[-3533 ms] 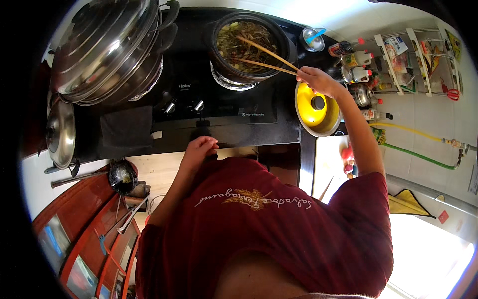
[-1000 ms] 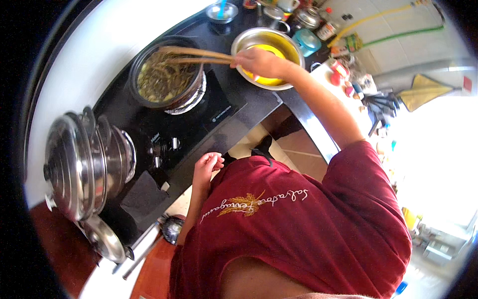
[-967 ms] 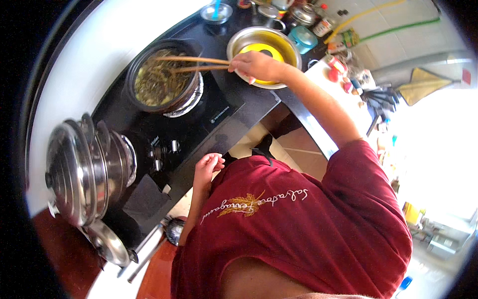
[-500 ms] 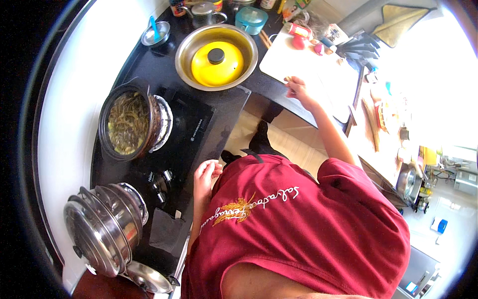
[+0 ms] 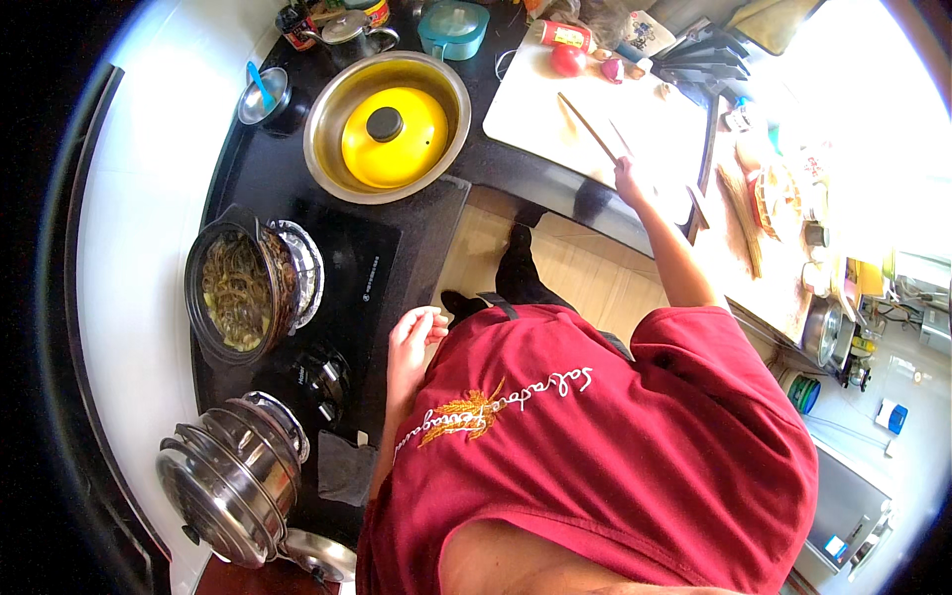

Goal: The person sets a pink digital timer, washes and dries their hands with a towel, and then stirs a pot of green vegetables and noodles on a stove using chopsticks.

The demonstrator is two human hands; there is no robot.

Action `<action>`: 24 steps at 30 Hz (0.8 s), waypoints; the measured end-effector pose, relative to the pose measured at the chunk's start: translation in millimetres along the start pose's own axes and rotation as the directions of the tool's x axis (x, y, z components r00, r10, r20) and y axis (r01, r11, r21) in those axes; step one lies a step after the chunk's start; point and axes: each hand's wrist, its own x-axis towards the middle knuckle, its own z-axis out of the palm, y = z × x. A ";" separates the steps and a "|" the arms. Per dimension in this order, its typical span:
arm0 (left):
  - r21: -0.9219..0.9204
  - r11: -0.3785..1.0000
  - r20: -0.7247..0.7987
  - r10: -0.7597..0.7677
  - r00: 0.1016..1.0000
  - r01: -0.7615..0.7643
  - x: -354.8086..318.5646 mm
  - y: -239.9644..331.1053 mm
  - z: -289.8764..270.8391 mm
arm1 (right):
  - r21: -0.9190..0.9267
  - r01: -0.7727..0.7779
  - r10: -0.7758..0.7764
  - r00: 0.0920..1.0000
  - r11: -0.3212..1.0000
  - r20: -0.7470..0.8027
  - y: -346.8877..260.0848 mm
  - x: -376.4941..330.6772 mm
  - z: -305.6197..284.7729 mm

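Note:
My right hand (image 5: 635, 180) is closed around a pair of chopsticks (image 5: 587, 127), held over the near part of a white cutting board (image 5: 531, 104). Their tips point away and to the left, slightly apart. On the board's far side lie a red tomato (image 5: 568, 61) and a piece of purple onion (image 5: 612, 70). Beside my waist, near the counter edge, my left hand (image 5: 412, 337) hangs with its fingers curled in and nothing visible in them. A dark pot (image 5: 273, 288) of stringy greenish-brown food stands on the stove at the left.
A steel basin (image 5: 319, 149) holds a yellow lid (image 5: 416, 149) with a black knob. Stacked steel pots (image 5: 233, 476) occupy the near burner. A small bowl (image 5: 278, 104) with a blue spoon, a teal container (image 5: 453, 30) and a knife block (image 5: 704, 55) stand farther back.
The chopsticks that lay at the board's left edge are now in my right hand, which has moved right and nearer. My left hand stays curled; the whole view has shifted.

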 end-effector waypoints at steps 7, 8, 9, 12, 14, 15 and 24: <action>-0.030 1.000 -0.015 -0.008 1.000 0.007 6.3 -5.0 0.6 | 0.760 -0.271 0.278 0.953 0.591 0.124 42.3 33.7 86.5; -0.035 0.999 -0.010 -0.006 1.000 0.005 6.5 -4.6 0.8 | 0.914 -0.290 0.341 0.921 0.284 0.187 65.5 45.8 117.9; -0.041 0.999 -0.014 -0.005 1.000 0.004 5.1 -5.3 -0.1 | 0.947 -0.288 0.363 0.905 0.142 0.220 77.6 56.1 138.4; -0.051 0.999 -0.013 0.017 1.000 -0.018 6.1 -2.7 -0.9 | 0.968 -0.127 0.382 0.924 0.218 0.035 142.7 87.9 164.0; -0.062 0.997 -0.009 0.044 0.999 -0.044 7.7 -4.5 -4.1 | 0.530 0.141 0.134 0.885 0.836 -0.446 169.1 95.5 159.8; -0.065 0.997 -0.050 0.039 0.998 -0.042 2.5 -6.1 -8.2 | -0.021 0.223 -0.195 0.802 0.975 -0.565 142.1 80.8 159.6; -0.154 0.984 -0.105 0.072 0.992 -0.087 -11.2 -19.6 -34.5 | 0.098 0.175 -0.192 0.960 0.980 0.202 -151.9 -80.0 26.7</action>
